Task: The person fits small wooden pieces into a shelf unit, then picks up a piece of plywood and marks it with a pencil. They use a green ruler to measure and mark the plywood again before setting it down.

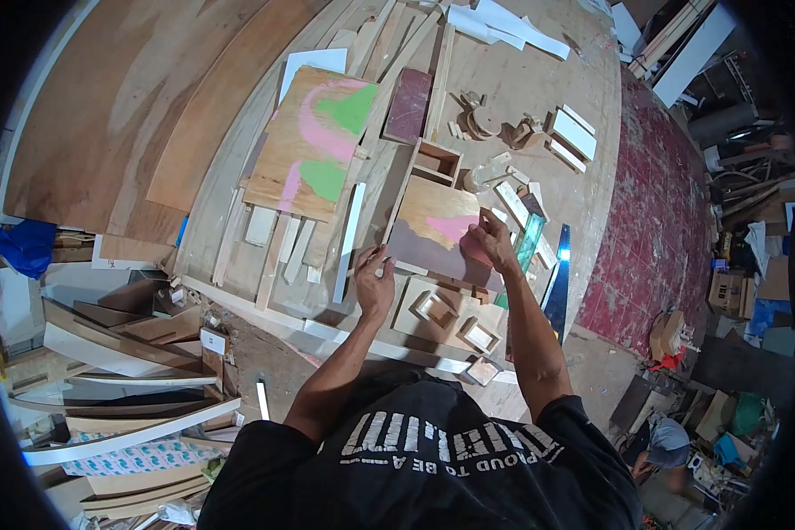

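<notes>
Two bare hands are at a flat wooden panel (428,216), painted partly pink and grey-purple, which lies on a pale plywood worktable (526,75). The left hand (375,278) has bent fingers near its left edge; whether they pinch, I cannot tell. Beyond stands one open, divided wooden box (437,170); nearer are two small, open, pale wooden boxes (480,336). The right hand (493,237) curls its fingers at the right edge, grip unclear. Curved wooden boards (119,353) fill the room's left side, worn dark-red flooring (645,212) the right.
</notes>
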### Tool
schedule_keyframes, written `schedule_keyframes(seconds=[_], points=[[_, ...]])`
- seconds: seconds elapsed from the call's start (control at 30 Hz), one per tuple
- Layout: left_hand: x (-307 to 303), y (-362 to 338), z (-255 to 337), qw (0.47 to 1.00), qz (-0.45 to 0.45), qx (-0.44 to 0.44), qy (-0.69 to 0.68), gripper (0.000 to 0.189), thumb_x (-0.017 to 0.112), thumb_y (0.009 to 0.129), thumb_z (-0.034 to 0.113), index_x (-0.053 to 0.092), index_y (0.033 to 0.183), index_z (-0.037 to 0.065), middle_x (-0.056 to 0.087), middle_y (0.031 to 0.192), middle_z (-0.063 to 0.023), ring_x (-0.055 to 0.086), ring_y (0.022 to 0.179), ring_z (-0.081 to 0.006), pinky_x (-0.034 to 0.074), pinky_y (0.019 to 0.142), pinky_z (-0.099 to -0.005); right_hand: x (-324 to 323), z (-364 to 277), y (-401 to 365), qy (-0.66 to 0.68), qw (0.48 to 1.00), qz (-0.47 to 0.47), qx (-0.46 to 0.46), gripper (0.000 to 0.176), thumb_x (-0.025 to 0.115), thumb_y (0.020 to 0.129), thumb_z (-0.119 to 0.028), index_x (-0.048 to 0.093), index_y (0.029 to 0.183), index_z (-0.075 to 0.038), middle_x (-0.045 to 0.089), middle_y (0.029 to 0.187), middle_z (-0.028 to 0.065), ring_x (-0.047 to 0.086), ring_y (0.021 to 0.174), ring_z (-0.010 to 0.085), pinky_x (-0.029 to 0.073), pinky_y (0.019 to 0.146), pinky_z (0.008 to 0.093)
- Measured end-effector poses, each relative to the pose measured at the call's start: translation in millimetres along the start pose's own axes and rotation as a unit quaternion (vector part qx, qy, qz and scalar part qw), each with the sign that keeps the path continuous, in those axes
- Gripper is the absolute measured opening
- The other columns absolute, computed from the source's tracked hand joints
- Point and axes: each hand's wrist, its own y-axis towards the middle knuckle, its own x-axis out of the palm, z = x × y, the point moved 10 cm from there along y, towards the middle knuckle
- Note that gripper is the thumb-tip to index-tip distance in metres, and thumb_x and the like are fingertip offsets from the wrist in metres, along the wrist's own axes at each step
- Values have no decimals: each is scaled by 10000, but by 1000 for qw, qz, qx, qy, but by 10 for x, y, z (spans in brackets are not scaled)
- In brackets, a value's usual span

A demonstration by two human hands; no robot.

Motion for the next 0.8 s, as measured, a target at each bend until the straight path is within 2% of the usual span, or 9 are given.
schedule_keyframes(seconds=[0.1,0.17,0.5,0.57,0.8], points=[[-9,11,14,1000,6,1,0,330,731,814,35,716,1143,55,668,1129,-137,635,1058,-295,495,926,-384,-24,85,40,-24,1000,8,7,433,645,934,-132,543,1335,-7,673,1028,80,604,912,136,495,844,299],[1,14,6,1000,10,3,5,329,734,807,33,717,1134,48,669,1124,-142,635,1055,-296,496,925,-384,-7,-3,9,-7,1000,13,-13,426,635,907,-101,549,1304,30,675,1024,112,608,911,163,494,845,315],[12,28,-57,999,6,-30,-25,324,739,801,19,720,1123,39,667,1134,-134,630,1064,-280,493,939,-367,14,17,0,5,1000,6,-4,438,624,913,-85,531,1325,30,676,1048,131,619,946,173,495,856,316],[19,22,-99,999,5,-36,-28,324,740,801,17,721,1123,40,666,1136,-131,629,1066,-274,493,940,-363,36,-4,-9,10,1000,-2,-5,425,621,943,-136,534,1334,4,669,1085,84,609,953,139,494,865,299],[7,40,-73,999,-4,-32,-36,321,740,802,16,723,1122,43,667,1129,-126,627,1066,-269,491,947,-359,-3,58,8,-23,1000,14,-2,428,608,935,-115,530,1340,0,670,1026,71,604,908,133,494,838,296]])
